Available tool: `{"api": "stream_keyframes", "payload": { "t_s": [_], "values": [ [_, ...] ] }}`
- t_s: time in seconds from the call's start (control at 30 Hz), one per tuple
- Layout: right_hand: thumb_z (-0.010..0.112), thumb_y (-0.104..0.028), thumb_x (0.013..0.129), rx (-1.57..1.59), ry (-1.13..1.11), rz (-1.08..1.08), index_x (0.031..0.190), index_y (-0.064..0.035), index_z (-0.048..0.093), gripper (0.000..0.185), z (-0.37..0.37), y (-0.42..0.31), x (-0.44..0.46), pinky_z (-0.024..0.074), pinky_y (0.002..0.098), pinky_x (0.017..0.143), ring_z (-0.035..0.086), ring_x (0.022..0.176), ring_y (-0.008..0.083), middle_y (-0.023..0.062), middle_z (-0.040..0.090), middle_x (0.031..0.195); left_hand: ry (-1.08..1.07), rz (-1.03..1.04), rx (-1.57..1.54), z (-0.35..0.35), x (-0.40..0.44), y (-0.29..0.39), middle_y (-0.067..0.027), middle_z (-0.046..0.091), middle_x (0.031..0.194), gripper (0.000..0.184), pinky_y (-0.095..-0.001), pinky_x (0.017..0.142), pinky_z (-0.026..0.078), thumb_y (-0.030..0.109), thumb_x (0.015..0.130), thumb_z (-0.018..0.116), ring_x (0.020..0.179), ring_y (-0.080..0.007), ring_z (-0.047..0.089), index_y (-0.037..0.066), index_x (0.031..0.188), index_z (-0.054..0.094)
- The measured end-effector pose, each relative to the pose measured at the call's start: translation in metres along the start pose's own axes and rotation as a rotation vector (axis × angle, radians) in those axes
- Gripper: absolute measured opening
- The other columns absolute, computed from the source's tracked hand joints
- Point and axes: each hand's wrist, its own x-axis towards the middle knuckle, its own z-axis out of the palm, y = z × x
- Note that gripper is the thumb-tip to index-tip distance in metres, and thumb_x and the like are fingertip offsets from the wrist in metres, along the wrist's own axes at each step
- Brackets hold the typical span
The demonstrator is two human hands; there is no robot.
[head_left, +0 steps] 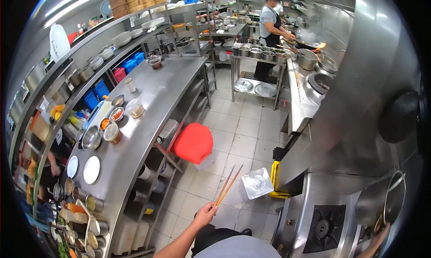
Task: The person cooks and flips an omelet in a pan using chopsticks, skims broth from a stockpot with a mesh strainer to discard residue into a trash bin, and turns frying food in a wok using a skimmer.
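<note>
My left hand [205,214] is closed around a pair of long wooden chopsticks [227,185]. They point away from me, dark tips slightly apart, above the tiled floor. At the far right, my right hand [380,238] grips the lower edge or handle of a large metal pot [371,205]. The pot looks tilted, and its side hides part of my fingers. Left of the pot is a gas burner [321,228] with a black grate.
A long steel counter [148,94] runs along the left with bowls, tubs and plates. A red-topped bin [194,143] and a metal container [257,183] stand on the floor. Farther off, a co-worker [270,26] in a dark apron stands at a flaming wok.
</note>
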Motion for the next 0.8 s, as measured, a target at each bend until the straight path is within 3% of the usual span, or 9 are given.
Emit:
{"api": "stream_keyframes", "payload": {
  "t_s": [0.13, 0.3, 0.37, 0.4, 0.47, 0.67, 0.73, 0.77, 0.8],
  "values": [
    [0.056, -0.04, 0.087, -0.195, -0.085, 0.162, 0.091, -0.0147, 0.058, 0.026, -0.054, 0.002, -0.062, 0.0426, 0.0237, 0.044, 0.051, 0.053, 0.0115, -0.0002, 0.058, 0.074, 0.08, 0.008, -0.054, -0.056, 0.027, -0.008, 0.0036, 0.05, 0.065, 0.026, -0.0212, 0.039, 0.032, 0.025, 0.095, 0.054, 0.044, -0.0044, 0.04, 0.009, 0.115, 0.057],
    [0.057, -0.028, 0.088, -0.447, -0.198, 0.201, 0.093, 0.0005, 0.06, 0.029, -0.017, -0.009, -0.236, 0.0488, 0.0289, 0.048, 0.058, 0.058, 0.0194, 0.0101, 0.061, 0.074, 0.153, 0.002, -0.055, -0.141, 0.062, -0.026, 0.0019, 0.054, 0.067, 0.028, -0.0226, 0.047, 0.037, 0.023, 0.093, 0.057, 0.052, -0.0053, 0.044, 0.005, 0.115, 0.059],
    [0.058, -0.023, 0.088, -0.881, -0.447, -0.038, 0.094, 0.0066, 0.061, 0.03, -0.011, 0.015, -0.267, 0.0512, 0.031, 0.05, 0.061, 0.06, 0.0225, 0.0142, 0.062, 0.074, 0.163, -0.013, -0.051, -0.178, 0.072, -0.017, 0.0017, 0.054, 0.067, 0.028, -0.0228, 0.046, 0.037, 0.022, 0.093, 0.057, 0.052, -0.0054, 0.044, 0.005, 0.115, 0.059],
    [0.057, -0.024, 0.089, -0.437, -0.256, 0.343, 0.089, 0.0033, 0.063, 0.028, 0.043, 0.011, -0.329, 0.0504, 0.0309, 0.05, 0.06, 0.059, 0.0216, 0.0128, 0.062, 0.071, 0.177, -0.024, -0.049, -0.195, 0.077, -0.013, 0.0015, 0.055, 0.067, 0.028, -0.0229, 0.046, 0.037, 0.022, 0.093, 0.057, 0.051, -0.0056, 0.044, 0.006, 0.115, 0.059],
    [0.055, -0.025, 0.089, -0.525, -0.212, 0.589, 0.084, 0.0002, 0.062, 0.026, 0.1, 0.022, -0.377, 0.0463, 0.0299, 0.046, 0.056, 0.055, 0.0188, 0.0109, 0.061, 0.071, 0.242, 0.01, -0.051, -0.223, 0.092, -0.009, 0.0019, 0.054, 0.067, 0.027, -0.0229, 0.045, 0.036, 0.022, 0.093, 0.057, 0.05, -0.0054, 0.043, 0.006, 0.114, 0.06],
    [0.051, -0.021, 0.085, -0.511, -0.517, 0.368, 0.079, -0.0064, 0.061, 0.019, 0.212, 0.121, -0.446, 0.0366, 0.0277, 0.04, 0.051, 0.046, 0.0156, 0.0045, 0.058, 0.061, 0.312, 0.112, -0.139, -0.281, 0.107, 0.027, 0.0036, 0.052, 0.064, 0.022, -0.0222, 0.044, 0.034, 0.021, 0.093, 0.057, 0.049, -0.0046, 0.042, 0.006, 0.108, 0.06],
    [0.054, -0.025, 0.083, -0.574, -0.732, 0.449, 0.084, -0.0068, 0.06, 0.019, 0.257, 0.125, -0.467, 0.0419, 0.0287, 0.048, 0.056, 0.058, 0.0163, 0.006, 0.061, 0.07, 0.336, 0.114, -0.13, -0.291, 0.105, 0.03, 0.0036, 0.052, 0.064, 0.021, -0.0221, 0.044, 0.034, 0.021, 0.093, 0.057, 0.048, -0.0045, 0.042, 0.006, 0.107, 0.059],
    [0.053, -0.033, 0.085, -0.451, -0.842, 0.368, 0.083, -0.0144, 0.052, 0.018, 0.263, 0.182, -0.433, 0.0387, 0.0295, 0.033, 0.047, 0.041, 0.0151, 0.0035, 0.053, 0.059, 0.346, 0.106, -0.118, -0.295, 0.102, 0.029, 0.0036, 0.051, 0.063, 0.02, -0.022, 0.043, 0.033, 0.02, 0.093, 0.056, 0.048, -0.0045, 0.041, 0.006, 0.106, 0.059],
    [0.051, -0.025, 0.083, -0.387, -0.694, 0.282, 0.079, -0.012, 0.047, 0.014, 0.29, 0.198, -0.445, 0.0386, 0.0334, 0.031, 0.047, 0.039, 0.0176, 0.0062, 0.049, 0.055, 0.354, 0.108, -0.117, -0.298, 0.097, 0.029, 0.0036, 0.051, 0.063, 0.02, -0.022, 0.043, 0.033, 0.02, 0.093, 0.056, 0.048, -0.0045, 0.041, 0.006, 0.106, 0.059]
  ]
}}
